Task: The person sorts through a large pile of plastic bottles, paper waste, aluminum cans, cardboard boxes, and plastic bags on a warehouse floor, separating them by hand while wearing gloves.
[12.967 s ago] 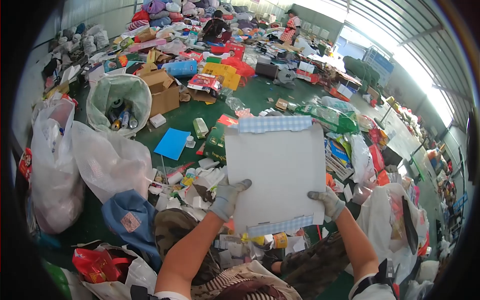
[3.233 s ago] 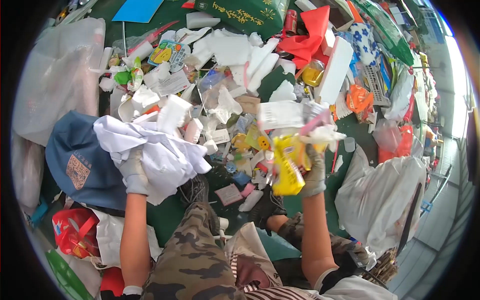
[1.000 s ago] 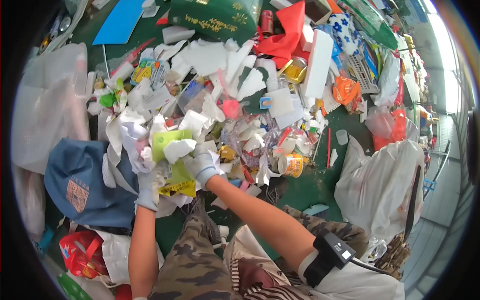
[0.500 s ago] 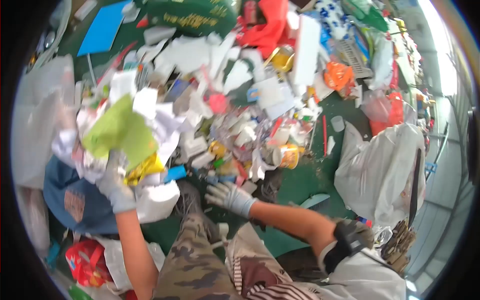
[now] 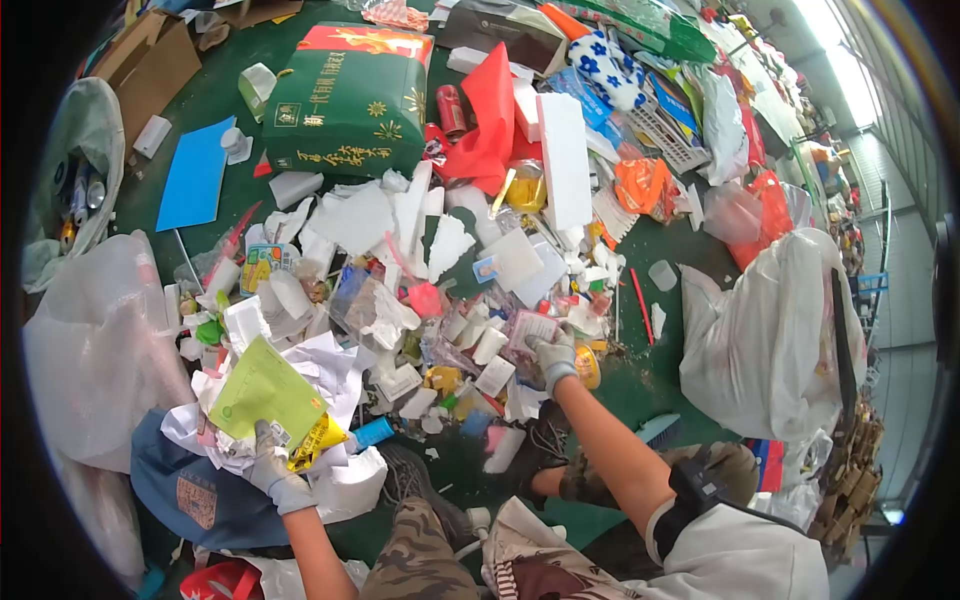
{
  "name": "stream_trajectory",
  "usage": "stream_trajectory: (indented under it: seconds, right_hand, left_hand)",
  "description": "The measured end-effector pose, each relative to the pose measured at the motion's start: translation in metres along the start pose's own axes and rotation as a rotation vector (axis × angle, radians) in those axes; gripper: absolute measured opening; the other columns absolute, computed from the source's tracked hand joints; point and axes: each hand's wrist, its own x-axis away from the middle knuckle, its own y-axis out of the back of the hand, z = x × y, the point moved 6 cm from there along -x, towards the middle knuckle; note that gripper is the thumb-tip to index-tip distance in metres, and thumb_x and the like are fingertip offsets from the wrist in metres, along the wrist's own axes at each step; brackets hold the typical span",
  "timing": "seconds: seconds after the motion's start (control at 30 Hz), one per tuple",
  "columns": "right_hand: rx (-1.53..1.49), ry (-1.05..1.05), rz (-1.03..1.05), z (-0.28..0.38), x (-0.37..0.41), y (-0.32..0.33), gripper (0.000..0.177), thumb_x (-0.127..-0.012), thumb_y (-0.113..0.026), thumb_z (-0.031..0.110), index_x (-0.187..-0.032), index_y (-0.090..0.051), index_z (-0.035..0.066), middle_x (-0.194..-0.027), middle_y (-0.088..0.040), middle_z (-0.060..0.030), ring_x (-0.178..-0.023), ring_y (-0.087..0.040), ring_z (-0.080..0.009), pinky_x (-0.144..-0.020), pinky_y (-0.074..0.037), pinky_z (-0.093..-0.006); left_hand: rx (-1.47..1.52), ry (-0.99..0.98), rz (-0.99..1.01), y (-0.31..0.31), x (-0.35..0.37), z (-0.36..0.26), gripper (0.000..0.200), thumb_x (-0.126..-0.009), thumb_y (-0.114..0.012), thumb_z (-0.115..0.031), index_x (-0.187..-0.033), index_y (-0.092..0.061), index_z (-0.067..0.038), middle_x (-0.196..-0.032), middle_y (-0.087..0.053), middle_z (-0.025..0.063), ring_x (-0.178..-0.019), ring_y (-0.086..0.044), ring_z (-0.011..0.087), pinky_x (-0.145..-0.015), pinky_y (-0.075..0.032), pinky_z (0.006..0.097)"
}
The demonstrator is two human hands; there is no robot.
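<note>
My gloved left hand (image 5: 278, 472) grips a sheet of green paper (image 5: 265, 388), its thumb on top and its other fingers hidden beneath. White crumpled papers (image 5: 335, 365) and a yellow wrapper (image 5: 318, 442) lie against that sheet, above a blue fabric bag (image 5: 200, 500). Over the middle of the waste pile, my gloved right hand (image 5: 555, 360) is closed on the edge of a pink-edged clear packet (image 5: 530, 328). Just right of its wrist stands a yellow tub (image 5: 587, 368). White foam pieces (image 5: 408, 382) lie around the packet.
A large green box (image 5: 350, 105), a blue board (image 5: 197, 175) and a white foam slab (image 5: 565, 160) lie beyond the pile. White sacks flank me, one on the right (image 5: 765, 335) and one on the left (image 5: 100, 330). A brush (image 5: 657, 430) lies by my knee.
My right hand has moved forward and right from the pile's near edge onto the packet. My left hand keeps the green paper, now lower in view. The camera view has shifted, showing more of the far side.
</note>
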Motion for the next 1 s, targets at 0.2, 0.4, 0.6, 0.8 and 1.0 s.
stream_trajectory:
  seconds: [0.2,0.4,0.6,0.8,1.0]
  right_hand:
    - [0.241,-0.004,0.146,0.031,-0.017,-0.042,0.045,-0.068,-0.071,0.01,-0.109,-0.055,0.0,-0.096,-0.063,-0.0095,-0.08,-0.06,-0.0173,-0.072,-0.048,-0.0269]
    - [0.148,0.127,0.522,0.085,0.078,-0.185,0.033,-0.068,-0.07,0.017,-0.098,-0.064,0.006,-0.083,-0.061,-0.0125,-0.074,-0.06,-0.024,-0.07,-0.048,-0.0329]
    - [-0.004,0.309,0.561,0.139,0.133,-0.185,0.033,-0.074,-0.067,0.013,-0.104,-0.054,0.007,-0.102,-0.056,-0.0162,-0.082,-0.058,-0.024,-0.076,-0.046,-0.0313]
    - [-0.823,-0.165,-0.071,0.09,0.059,-0.042,0.056,-0.074,-0.065,-0.005,-0.121,-0.041,0.014,-0.105,-0.054,-0.0106,-0.085,-0.059,-0.0245,-0.067,-0.056,-0.037]
    - [-0.556,-0.809,0.08,0.026,0.001,-0.053,0.058,-0.077,-0.063,0.035,-0.124,-0.042,0.008,-0.11,-0.055,-0.0111,-0.099,-0.054,-0.028,-0.079,-0.048,-0.045]
  left_hand:
    - [-0.068,-0.173,0.067,0.028,-0.039,0.034,0.047,-0.076,-0.071,-0.012,-0.117,-0.049,-0.002,-0.105,-0.058,0.0069,-0.082,-0.061,0.0179,-0.068,-0.054,0.0321]
    - [0.006,0.103,0.07,-0.007,0.009,0.022,0.056,-0.076,-0.071,-0.012,-0.124,-0.043,-0.005,-0.109,-0.056,0.0076,-0.087,-0.06,0.0194,-0.071,-0.053,0.0346]
    - [0.05,0.075,0.074,0.009,-0.002,0.027,0.053,-0.077,-0.07,-0.011,-0.123,-0.044,-0.004,-0.108,-0.057,0.0094,-0.088,-0.061,0.0221,-0.072,-0.054,0.035]
    - [0.015,0.105,0.069,0.003,0.003,0.021,0.05,-0.077,-0.07,-0.01,-0.12,-0.045,-0.002,-0.106,-0.057,0.0092,-0.086,-0.06,0.0205,-0.07,-0.053,0.0344]
    - [0.054,0.072,0.087,0.009,-0.006,0.035,0.053,-0.077,-0.069,-0.009,-0.123,-0.044,-0.004,-0.108,-0.057,0.0074,-0.087,-0.06,0.0186,-0.072,-0.053,0.0337]
